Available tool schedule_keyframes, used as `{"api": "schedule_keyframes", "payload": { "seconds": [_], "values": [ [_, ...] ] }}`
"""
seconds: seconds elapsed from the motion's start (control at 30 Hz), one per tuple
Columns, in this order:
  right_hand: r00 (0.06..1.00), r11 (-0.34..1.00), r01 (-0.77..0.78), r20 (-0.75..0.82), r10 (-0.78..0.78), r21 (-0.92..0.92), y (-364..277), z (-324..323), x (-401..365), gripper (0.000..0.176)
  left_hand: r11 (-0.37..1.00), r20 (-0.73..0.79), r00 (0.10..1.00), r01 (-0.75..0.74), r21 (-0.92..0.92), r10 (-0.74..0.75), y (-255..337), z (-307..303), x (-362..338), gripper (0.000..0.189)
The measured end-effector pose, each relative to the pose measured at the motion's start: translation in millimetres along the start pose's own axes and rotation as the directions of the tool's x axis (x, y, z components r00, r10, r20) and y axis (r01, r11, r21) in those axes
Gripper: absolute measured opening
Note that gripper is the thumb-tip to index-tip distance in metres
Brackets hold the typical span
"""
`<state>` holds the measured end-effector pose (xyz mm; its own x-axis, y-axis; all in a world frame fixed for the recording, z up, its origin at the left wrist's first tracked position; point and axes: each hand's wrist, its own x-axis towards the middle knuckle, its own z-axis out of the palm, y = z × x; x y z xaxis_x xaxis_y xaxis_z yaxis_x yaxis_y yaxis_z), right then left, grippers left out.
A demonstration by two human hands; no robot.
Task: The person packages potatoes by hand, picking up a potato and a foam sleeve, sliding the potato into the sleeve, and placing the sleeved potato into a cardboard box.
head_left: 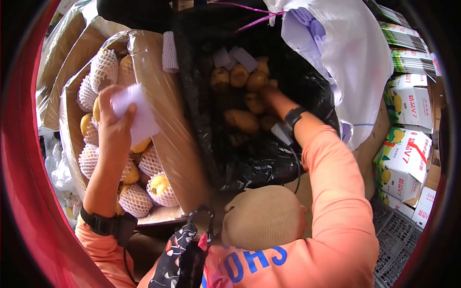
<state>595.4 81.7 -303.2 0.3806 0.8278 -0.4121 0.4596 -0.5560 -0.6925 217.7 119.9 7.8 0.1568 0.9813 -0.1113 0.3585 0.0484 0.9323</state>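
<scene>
My left hand [117, 117] pinches a flattened pale lilac foam sleeve [139, 115] over a cardboard box [161, 96] lined with clear plastic. Inside that box lie several yellow fruits, many in white foam nets, such as the netted fruit [162, 187] near its front edge. My right hand [278, 102] reaches down into a container lined with black plastic [259, 165], right beside bare yellow-brown fruits [242, 121]. Shadow hides its fingers. More foam sleeves [240, 57] rest against the fruits at the back of this container.
A white sack [355, 53] with lilac foam sleeves inside stands at the back right. Printed cartons [406, 153] are stacked along the right, above a black plastic crate [394, 245]. Another foam sleeve [170, 53] lies at the fruit box's far edge.
</scene>
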Motion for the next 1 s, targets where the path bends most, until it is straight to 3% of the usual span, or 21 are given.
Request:
{"api": "schedule_keyframes", "payload": {
  "seconds": [0.03, 0.07, 0.1, 0.13, 0.17, 0.2, 0.23, 0.33, 0.37, 0.43, 0.5, 0.53, 0.57, 0.6, 0.63, 0.67, 0.73, 0.83, 0.93, 1.0],
  "values": [
    [0.942, 0.566, 0.305, 0.158, -0.295, -0.766, -20, -15, -31, 0.033, 1.0, -0.007, 1.0, -0.007, -0.009, 0.007, -15, -9, 0, 0.044],
    [0.95, 0.544, 0.231, 0.065, -0.307, -0.806, -18, 0, -35, 0.029, 0.984, -0.012, 0.994, -0.109, 0.141, 0.112, -34, -19, 2, 0.044],
    [0.988, 0.698, 0.107, -0.001, -0.153, -0.709, -43, -1, -50, 0.051, 0.998, -0.012, 0.999, -0.033, 0.049, 0.034, -27, -17, -4, 0.042],
    [0.977, 0.728, 0.179, 0.207, -0.052, -0.661, -49, -10, -49, 0.049, 0.999, -0.02, 0.999, 0.032, -0.039, -0.033, -16, -13, -10, 0.041],
    [0.974, 0.767, 0.221, 0.092, -0.209, -0.602, -10, 8, -27, 0.046, 0.993, -0.014, 1.0, 0.02, 0.113, -0.019, -15, -17, -11, 0.039],
    [0.861, 0.756, 0.396, -0.076, -0.503, -0.522, -6, 14, -37, 0.042, 0.966, -0.008, 1.0, 0.015, 0.259, -0.013, -19, -22, -9, 0.037],
    [0.981, 0.843, 0.195, 0.083, -0.178, -0.5, -70, -10, -73, 0.045, 0.95, -0.026, 1.0, -0.009, 0.313, 0.018, -18, -27, -8, 0.037],
    [0.969, 0.882, 0.196, 0.223, -0.107, -0.428, -65, -5, -56, 0.049, 0.939, -0.093, 0.996, 0.023, 0.342, 0.009, -28, -48, -2, 0.038],
    [0.972, 0.828, 0.212, 0.199, -0.125, -0.518, -84, -16, -62, 0.05, 0.934, -0.156, 0.985, 0.124, 0.336, -0.074, -34, -58, 0, 0.037],
    [0.974, 0.753, 0.224, 0.167, -0.153, -0.619, -113, -42, -74, 0.052, 0.962, -0.149, 0.979, 0.171, 0.21, -0.141, -24, -76, -7, 0.03],
    [0.929, 0.849, 0.351, 0.038, -0.367, -0.395, -142, -75, -88, 0.054, 0.981, -0.135, 0.982, 0.149, 0.128, -0.131, -8, -90, -19, 0.023],
    [0.901, 0.831, 0.429, 0.097, -0.424, -0.353, -176, -95, -110, 0.062, 0.992, -0.124, 0.988, 0.1, 0.076, -0.09, -10, -97, -24, 0.023],
    [0.854, 0.8, 0.514, 0.095, -0.512, -0.309, -195, -109, -128, 0.062, 0.937, -0.204, 0.972, -0.038, 0.348, 0.115, -12, -100, -30, 0.023],
    [0.777, 0.751, 0.625, 0.077, -0.625, -0.211, -215, -121, -147, 0.061, 0.788, -0.228, 0.917, -0.133, 0.601, 0.328, -12, -103, -37, 0.024],
    [0.739, 0.74, 0.673, 0.065, -0.67, -0.018, -241, -130, -173, 0.057, 0.796, -0.237, 0.911, -0.141, 0.589, 0.336, -6, -106, -43, 0.024],
    [0.773, 0.772, 0.634, 0.0, -0.634, 0.051, -273, -138, -211, 0.054, 0.837, -0.263, 0.919, -0.115, 0.534, 0.294, 3, -108, -49, 0.023],
    [0.794, 0.744, 0.544, 0.051, -0.606, 0.389, -314, -146, -257, 0.05, 0.88, -0.291, 0.922, -0.095, 0.466, 0.254, 23, -112, -60, 0.022],
    [0.68, 0.64, 0.631, 0.084, -0.728, 0.439, -368, -148, -321, 0.046, 0.501, -0.183, 0.832, -0.127, 0.856, 0.524, 43, -121, -78, 0.018],
    [0.61, 0.553, 0.641, 0.084, -0.788, 0.532, -392, -120, -359, 0.047, 0.616, -0.245, 0.827, -0.148, 0.773, 0.506, 61, -117, -100, 0.017],
    [0.617, 0.558, 0.617, 0.098, -0.781, 0.555, -391, -100, -366, 0.047, 0.644, -0.29, 0.795, -0.159, 0.749, 0.533, 71, -109, -120, 0.017]
  ]
}}
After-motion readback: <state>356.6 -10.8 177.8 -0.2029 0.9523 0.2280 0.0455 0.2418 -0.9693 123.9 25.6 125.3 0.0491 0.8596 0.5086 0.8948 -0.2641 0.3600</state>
